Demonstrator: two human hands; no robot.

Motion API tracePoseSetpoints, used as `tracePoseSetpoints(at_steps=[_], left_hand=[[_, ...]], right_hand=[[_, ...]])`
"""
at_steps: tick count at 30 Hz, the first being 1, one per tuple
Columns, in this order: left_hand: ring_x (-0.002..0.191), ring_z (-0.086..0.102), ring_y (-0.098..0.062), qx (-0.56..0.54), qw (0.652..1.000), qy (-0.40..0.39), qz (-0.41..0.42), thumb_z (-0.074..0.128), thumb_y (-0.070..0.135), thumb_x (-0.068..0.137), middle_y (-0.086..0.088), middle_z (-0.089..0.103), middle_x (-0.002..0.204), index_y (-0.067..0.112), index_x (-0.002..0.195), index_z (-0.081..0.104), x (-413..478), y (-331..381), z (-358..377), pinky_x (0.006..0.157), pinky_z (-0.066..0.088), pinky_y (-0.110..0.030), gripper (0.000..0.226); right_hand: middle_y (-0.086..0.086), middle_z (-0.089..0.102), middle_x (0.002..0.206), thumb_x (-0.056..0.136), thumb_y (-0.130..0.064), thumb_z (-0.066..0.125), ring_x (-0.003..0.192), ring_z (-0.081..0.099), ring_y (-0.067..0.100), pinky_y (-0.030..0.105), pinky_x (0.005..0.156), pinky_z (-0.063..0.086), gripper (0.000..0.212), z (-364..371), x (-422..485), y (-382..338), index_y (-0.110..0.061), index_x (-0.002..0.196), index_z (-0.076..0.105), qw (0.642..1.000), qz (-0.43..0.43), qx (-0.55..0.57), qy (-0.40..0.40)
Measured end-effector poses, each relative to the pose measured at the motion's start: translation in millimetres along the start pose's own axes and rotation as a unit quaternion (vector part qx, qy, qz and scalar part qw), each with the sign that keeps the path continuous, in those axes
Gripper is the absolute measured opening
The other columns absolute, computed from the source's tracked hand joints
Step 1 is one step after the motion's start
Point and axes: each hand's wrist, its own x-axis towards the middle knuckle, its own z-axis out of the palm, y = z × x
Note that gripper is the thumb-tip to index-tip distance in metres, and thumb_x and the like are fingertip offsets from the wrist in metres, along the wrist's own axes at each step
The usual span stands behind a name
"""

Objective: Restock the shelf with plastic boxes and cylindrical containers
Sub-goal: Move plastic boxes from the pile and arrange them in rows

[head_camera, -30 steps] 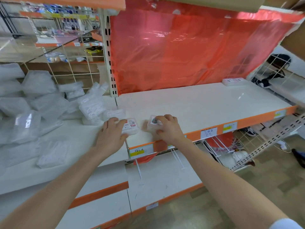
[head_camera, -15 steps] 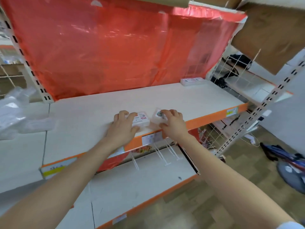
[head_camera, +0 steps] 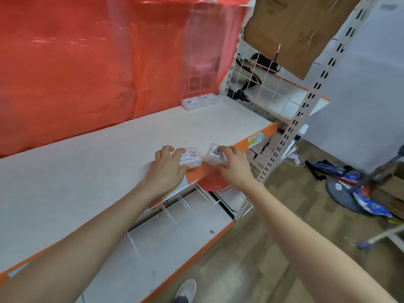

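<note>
Clear plastic: 2 boxes at the shelf's (head_camera: 105, 162) front edge, left box (head_camera: 190, 158) and right box (head_camera: 213, 154), the latter tilted.
Left hand (head_camera: 168, 171): fingers curled round the left box.
Right hand (head_camera: 232, 168): pinches the right box.
Risk: released early, the right box may slide off the edge.
Shelf: white, orange-edged; stocked boxes (head_camera: 199, 101) at its back right corner.
Room: red sheet (head_camera: 98, 62) behind.

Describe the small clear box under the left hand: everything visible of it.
The small clear plastic box is flat and rectangular with rounded corners; its top carries a white label with red print, too blurred to read. It appears to rest label-up at the orange front edge of the white shelf board. The left hand grips it, fingers curled over its left end. Just right of it is a second clear box, held by the right hand; whether the two touch cannot be told.
</note>
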Motion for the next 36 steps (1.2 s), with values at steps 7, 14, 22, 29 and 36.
tracePoseSetpoints(at_steps=[7, 14, 22, 29, 36], left_hand=[[0.129, 0.023, -0.035, -0.005, 1.0, -0.01, 0.01, 0.042, 0.025, 0.096, -0.017, 0.024, 0.141, 0.017, 0.14, 0.031, 85.2, 26.3, 18.6, 0.106, 0.023, -0.039, 0.046], [0.131, 0.02, -0.031, 0.015, 1.0, -0.001, -0.023, 0.04, 0.026, 0.097, -0.014, 0.022, 0.143, 0.019, 0.139, 0.031, 162.6, 27.3, 23.7, 0.103, 0.028, -0.04, 0.044], [0.132, 0.018, -0.029, 0.038, 0.997, -0.001, -0.07, 0.04, 0.03, 0.096, -0.011, 0.02, 0.144, 0.022, 0.139, 0.029, 202.8, 25.4, 39.0, 0.104, 0.026, -0.038, 0.045], [0.134, 0.018, -0.028, 0.049, 0.99, 0.024, -0.129, 0.041, 0.031, 0.096, -0.011, 0.02, 0.146, 0.022, 0.141, 0.029, 225.5, 36.6, 56.9, 0.107, 0.023, -0.037, 0.047], [0.137, 0.014, -0.027, 0.078, 0.983, 0.035, -0.163, 0.042, 0.028, 0.096, -0.007, 0.014, 0.152, 0.026, 0.144, 0.024, 241.7, 45.2, 69.1, 0.111, 0.018, -0.036, 0.052]], right_hand=[[0.016, 0.045, 0.129, 0.083, -0.007, 0.051, 0.121, 0.036, 0.033, 0.032, 0.098, 0.025, 0.05, -17.0, 70.1, 47.7, -0.01, 0.133, 0.045, 1.0, 0.002, -0.015, -0.011], [0.013, 0.042, 0.132, 0.086, -0.012, 0.052, 0.125, 0.033, 0.033, 0.039, 0.102, 0.03, 0.05, -21.1, 159.0, 67.7, -0.014, 0.134, 0.042, 0.998, -0.008, -0.038, -0.043], [0.011, 0.038, 0.135, 0.085, -0.011, 0.051, 0.126, 0.03, 0.031, 0.038, 0.096, 0.031, 0.053, -13.9, 211.9, 89.5, -0.016, 0.136, 0.039, 0.996, -0.034, -0.03, -0.074], [0.001, 0.033, 0.141, 0.083, -0.011, 0.05, 0.132, 0.02, 0.024, 0.042, 0.101, 0.02, 0.055, -9.6, 258.6, 112.4, -0.025, 0.135, 0.039, 0.984, -0.119, -0.057, -0.117], [-0.001, 0.024, 0.148, 0.085, -0.011, 0.048, 0.138, 0.012, 0.022, 0.045, 0.105, 0.014, 0.057, 0.7, 289.1, 127.0, -0.027, 0.138, 0.034, 0.965, -0.192, -0.071, -0.165]])
